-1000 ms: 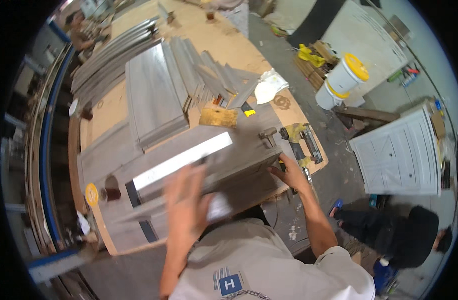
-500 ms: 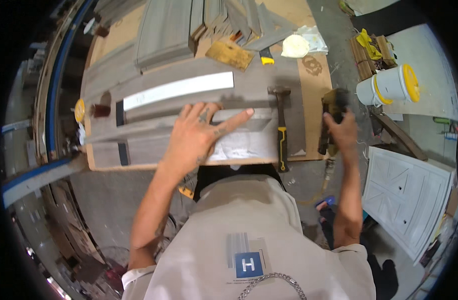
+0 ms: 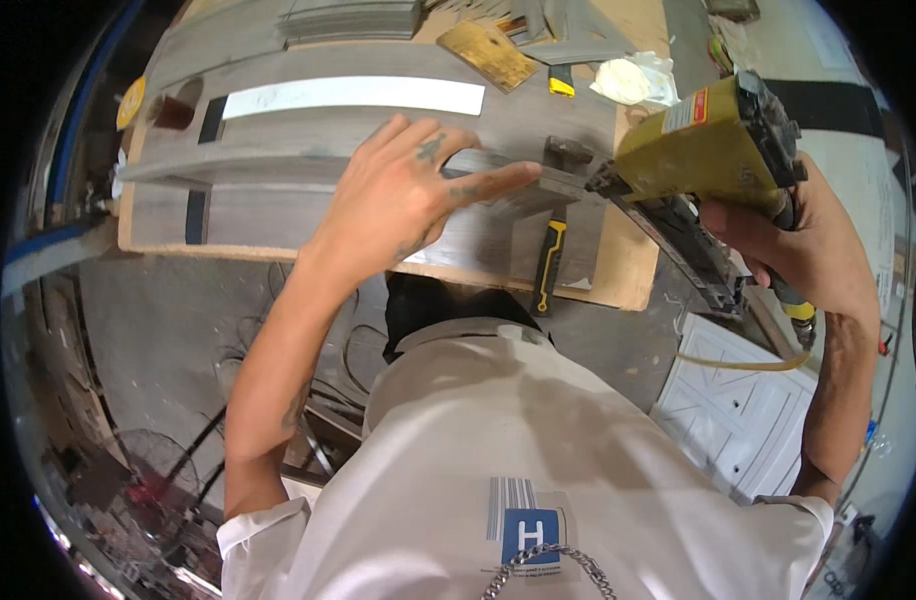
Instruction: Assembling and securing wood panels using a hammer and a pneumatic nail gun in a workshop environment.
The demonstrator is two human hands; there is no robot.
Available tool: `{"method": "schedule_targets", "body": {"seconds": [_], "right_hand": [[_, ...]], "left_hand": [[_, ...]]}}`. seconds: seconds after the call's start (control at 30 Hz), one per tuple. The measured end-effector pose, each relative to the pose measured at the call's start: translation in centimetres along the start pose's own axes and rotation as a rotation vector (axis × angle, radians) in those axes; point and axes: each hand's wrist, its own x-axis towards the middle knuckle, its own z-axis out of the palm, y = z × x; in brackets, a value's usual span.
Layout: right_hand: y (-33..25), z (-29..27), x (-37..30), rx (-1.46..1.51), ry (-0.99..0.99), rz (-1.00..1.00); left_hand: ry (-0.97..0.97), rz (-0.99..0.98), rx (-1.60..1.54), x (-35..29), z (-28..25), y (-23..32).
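My right hand (image 3: 808, 235) is closed round the handle of a yellow-green air nail gun (image 3: 703, 140) and holds it up at the right. The gun's nose points left, close to the right end of a narrow grey wooden board (image 3: 278, 170) standing on edge; whether they touch I cannot tell. My left hand (image 3: 403, 190) grips this board, fingers over the far side and thumb stretched right along it. Its fingertips are partly hidden. A hammer (image 3: 550, 262) with a black and yellow handle lies right of my left hand, its head partly behind the board.
A white strip (image 3: 358, 95) lies beyond the board on the workbench (image 3: 633, 285). Farther back are stacked grey boards (image 3: 348, 22), a wooden block (image 3: 486, 55) and a yellow-ended tool (image 3: 561, 82). An air hose (image 3: 748, 363) hangs below the gun. A white panel (image 3: 728, 410) stands at the right.
My right hand has lifted the nail gun from beside the bench's right edge and turned its nose toward the board's end. My left hand stays on the board. The head view has shifted.
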Motion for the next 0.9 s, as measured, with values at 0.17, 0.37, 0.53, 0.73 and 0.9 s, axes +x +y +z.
{"method": "schedule_targets", "body": {"seconds": [0.17,0.37,0.53,0.73,0.9], "right_hand": [[-0.3,0.2,1.0,-0.136,-0.067,-0.109],[-1.9,1.7,0.6,-0.114,0.038,-0.003],[-1.7,1.8,0.5,-0.087,0.077,0.043],[-1.2,1.5,0.5,-0.063,0.052,0.082],[-1.4,1.6,0.6,-0.106,0.045,0.074]], "left_hand": [[0.053,-0.067,0.003,-0.5,0.6,0.1],[0.035,-0.084,0.065,-0.9,0.9,-0.2],[0.034,-0.048,0.044,-0.8,1.1,-0.4],[0.055,-0.045,0.028,-0.7,1.4,-0.6],[0.04,-0.051,0.027,-0.8,1.3,-0.6]]}}
